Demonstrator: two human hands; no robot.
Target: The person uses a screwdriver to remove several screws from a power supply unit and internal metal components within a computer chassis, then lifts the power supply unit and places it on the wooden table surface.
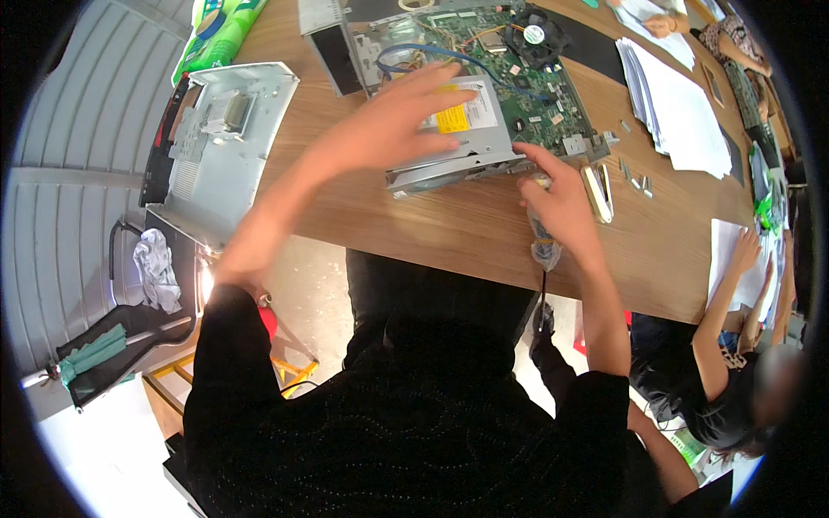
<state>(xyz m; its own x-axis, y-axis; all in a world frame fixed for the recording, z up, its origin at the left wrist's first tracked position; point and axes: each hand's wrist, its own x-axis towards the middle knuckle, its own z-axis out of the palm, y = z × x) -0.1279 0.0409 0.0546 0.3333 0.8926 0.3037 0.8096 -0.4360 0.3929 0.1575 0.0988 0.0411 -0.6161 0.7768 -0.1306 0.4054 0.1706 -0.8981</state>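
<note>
My left hand (410, 116), fingers spread and slightly blurred, is over a silver disc drive (484, 142) with a white and yellow label. The drive sits at the near side of an opened computer case with a green circuit board (553, 121). A blue cable (449, 53) loops behind my hand. My right hand (557, 198) has its index finger at the drive's near right corner. Its other fingers curl around what looks like a clear-handled screwdriver (544, 250), whose thin dark shaft points towards me past the table edge.
A black fan (535, 36) is on the board. Right of my hand lie a cream elongated tool (598, 194) and several small metal pieces (641, 183). A paper stack (678, 112) lies farther right. A detached metal panel (229, 147) is at left. Other people work at the right.
</note>
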